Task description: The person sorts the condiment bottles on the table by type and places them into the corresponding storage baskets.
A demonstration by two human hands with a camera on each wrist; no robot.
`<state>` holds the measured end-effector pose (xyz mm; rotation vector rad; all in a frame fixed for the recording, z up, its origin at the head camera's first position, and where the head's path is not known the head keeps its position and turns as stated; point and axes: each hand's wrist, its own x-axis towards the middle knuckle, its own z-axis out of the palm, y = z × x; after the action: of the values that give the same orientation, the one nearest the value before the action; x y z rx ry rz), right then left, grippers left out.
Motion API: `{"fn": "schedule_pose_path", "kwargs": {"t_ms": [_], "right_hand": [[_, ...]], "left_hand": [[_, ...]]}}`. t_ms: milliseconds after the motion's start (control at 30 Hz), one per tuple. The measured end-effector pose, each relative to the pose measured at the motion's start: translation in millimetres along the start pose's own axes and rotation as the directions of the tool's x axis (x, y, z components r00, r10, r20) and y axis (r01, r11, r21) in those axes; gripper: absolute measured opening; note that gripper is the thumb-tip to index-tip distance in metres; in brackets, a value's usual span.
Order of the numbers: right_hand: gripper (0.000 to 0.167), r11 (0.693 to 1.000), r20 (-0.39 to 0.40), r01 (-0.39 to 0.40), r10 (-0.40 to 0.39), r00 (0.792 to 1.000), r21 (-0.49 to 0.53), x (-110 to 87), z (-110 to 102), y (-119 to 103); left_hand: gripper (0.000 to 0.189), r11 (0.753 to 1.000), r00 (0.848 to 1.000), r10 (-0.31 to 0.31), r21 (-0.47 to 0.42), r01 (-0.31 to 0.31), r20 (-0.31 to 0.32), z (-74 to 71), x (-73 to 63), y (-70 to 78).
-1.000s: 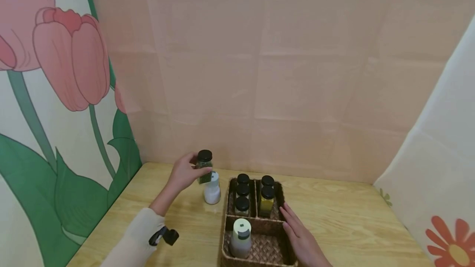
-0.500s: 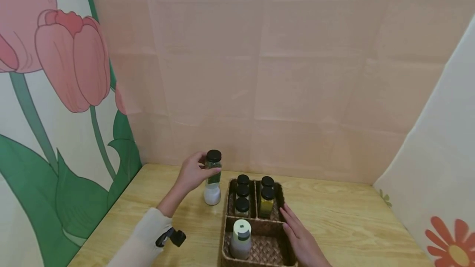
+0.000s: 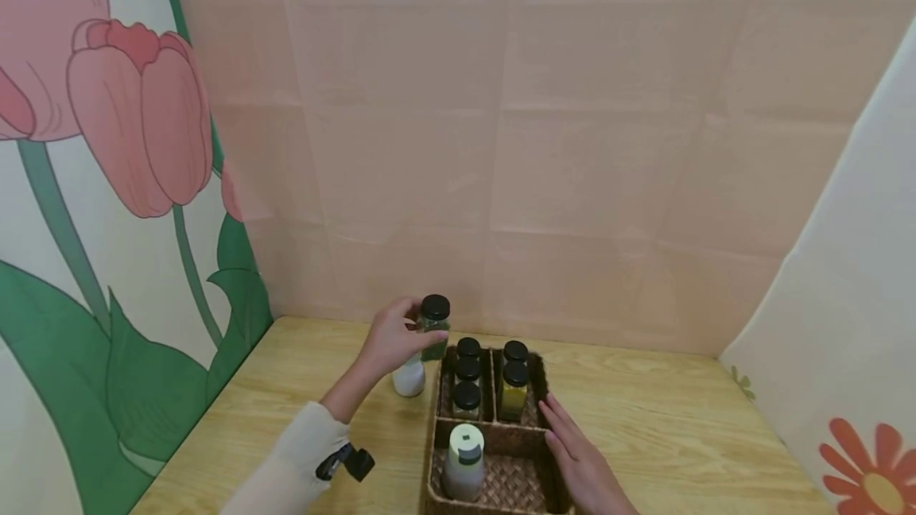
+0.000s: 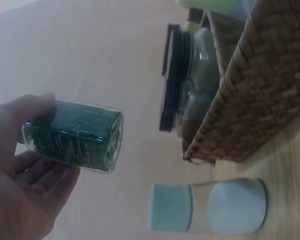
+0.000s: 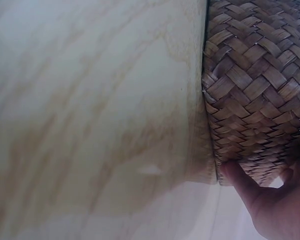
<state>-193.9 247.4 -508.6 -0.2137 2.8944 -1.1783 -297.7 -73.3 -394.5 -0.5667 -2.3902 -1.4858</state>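
My left hand grips a small glass spice jar with a black lid, filled with dried green herbs. In the left wrist view the square-sided jar lies between thumb and fingers, its base bare. It is in the air by the back left corner of a woven basket. Just below the hand stands a white-filled shaker, partly hidden behind the hand and jar. My right hand rests against the basket's right side with extended fingers; the right wrist view shows its thumb touching the woven wall.
The basket's back left section holds three black-lidded jars. Two more, one a yellow-filled jar, stand in the back right section. A pale-capped bottle stands in the front section. Wood-patterned tabletop extends to the right.
My left hand has carried the herb jar rightward, from left of the shaker, past it, to the basket's back left corner. The right hand and basket have stayed put.
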Motion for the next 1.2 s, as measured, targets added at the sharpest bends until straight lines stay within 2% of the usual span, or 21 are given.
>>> {"fn": "schedule_pose_path", "kwargs": {"t_ms": [267,700,1033,1200], "right_hand": [[0.059,0.999,-0.011,0.026,-0.026,1.0,-0.026,-1.1,0,-2],[0.054,0.999,-0.014,0.021,-0.022,1.0,-0.042,-1.3,1,-5],[0.056,0.997,-0.044,0.057,-0.059,0.997,-0.045,-2.9,0,-3],[0.057,0.998,-0.034,0.048,-0.05,0.998,-0.042,-1.8,0,-4]], "left_hand": [[0.045,0.999,0.997,0.043,-0.008,-0.042,0.061,14.3,0.0,6.6],[0.048,0.999,0.991,0.022,0.02,-0.025,0.135,32.1,1.9,23.2],[0.049,0.994,0.975,0.049,0.081,-0.068,0.216,52.2,1.4,36.8],[0.047,0.991,0.964,0.083,0.077,-0.106,0.253,60.1,0.6,43.6]]}}
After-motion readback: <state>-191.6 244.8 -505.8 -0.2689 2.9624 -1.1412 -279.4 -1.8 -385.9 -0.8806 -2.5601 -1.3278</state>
